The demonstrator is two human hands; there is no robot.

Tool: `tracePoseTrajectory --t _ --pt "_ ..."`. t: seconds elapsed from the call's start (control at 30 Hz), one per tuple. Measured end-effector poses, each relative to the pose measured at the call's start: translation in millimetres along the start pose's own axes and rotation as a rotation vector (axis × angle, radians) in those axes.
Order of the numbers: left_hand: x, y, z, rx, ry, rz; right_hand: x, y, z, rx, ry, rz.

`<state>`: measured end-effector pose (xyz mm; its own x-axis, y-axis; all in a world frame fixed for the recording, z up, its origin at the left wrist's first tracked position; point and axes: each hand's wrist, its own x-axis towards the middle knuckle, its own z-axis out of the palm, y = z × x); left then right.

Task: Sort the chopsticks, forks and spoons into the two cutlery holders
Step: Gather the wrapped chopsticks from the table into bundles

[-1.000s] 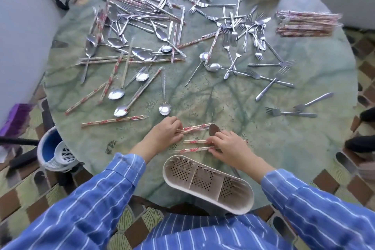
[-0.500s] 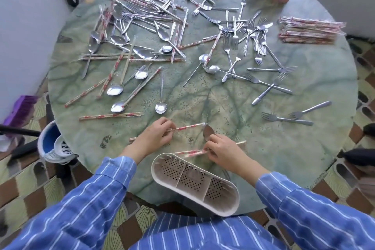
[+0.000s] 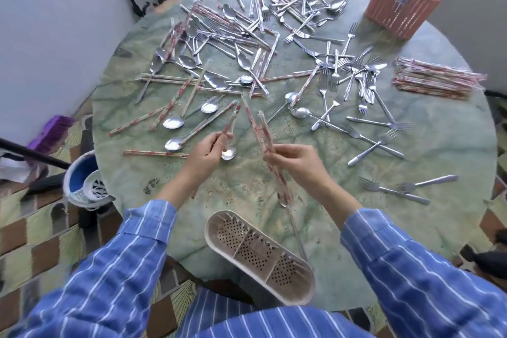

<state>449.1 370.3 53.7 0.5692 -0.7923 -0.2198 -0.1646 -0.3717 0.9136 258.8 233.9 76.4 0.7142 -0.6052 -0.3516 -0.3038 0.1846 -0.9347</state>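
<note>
Sorting looks barely started: the left hand point(image 3: 207, 152) pinches one wrapped chopstick pair point(image 3: 231, 121), the right hand point(image 3: 297, 162) grips a chopstick bundle point(image 3: 264, 132), while the white holder point(image 3: 210, 229) nearby sits empty and scattered cutlery point(image 3: 242, 60) litters the worktop point(image 3: 439, 151).

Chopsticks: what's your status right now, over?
Left hand grips one wrapped chopstick. Right hand grips several wrapped chopsticks. White holder empty. Spoon sits between right hand and holder.
</note>
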Motion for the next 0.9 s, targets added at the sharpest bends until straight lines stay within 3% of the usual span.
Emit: tracePoseTrajectory --t 0.13,0.27,0.53,0.67,0.77,0.9 --pt "12 22 -10 -0.302 -0.007 -0.053 21 -29 30 0.184 -0.009 0.049" --pt "22 24 -30 -0.504 -0.063 -0.135 43 -46 73 0.206 0.007 0.092" --pt "33 3 -111 -0.533 -0.265 -0.183 70 -48 179 0.036 0.106 0.083" --pt "33 -15 -154 -0.541 -0.229 -0.24 74 -45 220 0.017 0.124 0.059" --pt "41 -37 -192 -0.597 -0.118 -0.204 76 -34 239 -0.177 0.236 -0.002" --pt "46 -55 -234 -0.68 -0.128 -0.248 83 -15 264 -0.512 0.274 -0.043"
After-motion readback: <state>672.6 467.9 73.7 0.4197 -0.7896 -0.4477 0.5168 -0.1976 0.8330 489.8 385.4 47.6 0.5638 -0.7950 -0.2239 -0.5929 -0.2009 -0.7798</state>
